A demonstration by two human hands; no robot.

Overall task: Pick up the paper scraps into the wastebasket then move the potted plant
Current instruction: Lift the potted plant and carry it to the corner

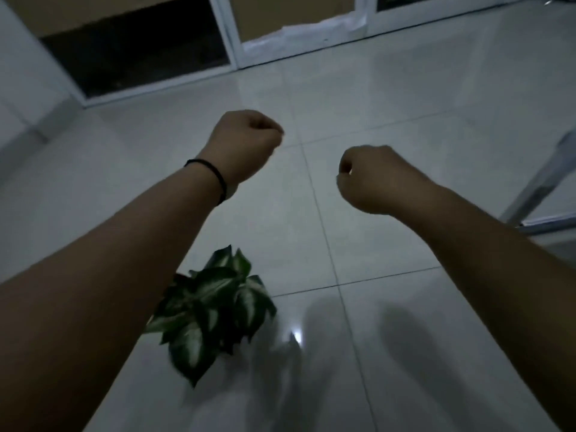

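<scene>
While the room is dim, you can see the potted plant (pixel 212 310) low in the picture on the pale tiled floor (pixel 389 104); its green and white leaves hide the pot, so you cannot tell what container holds it. No wastebasket or paper scrap shows in this view.

Your left hand (pixel 246 141) is stretched forward above the floor, over and beyond the plant but not touching it. Its fingers are curled tight into a fist, and nothing shows inside it. A thin black band (pixel 215 177) sits around that wrist.

Your right hand (pixel 371 179) is also held forward, a little lower in the picture and apart from the left one. Its fingers are curled closed as well, and whether they hold something you cannot tell.

At the far right edge stands a metal frame (pixel 542 188).
</scene>
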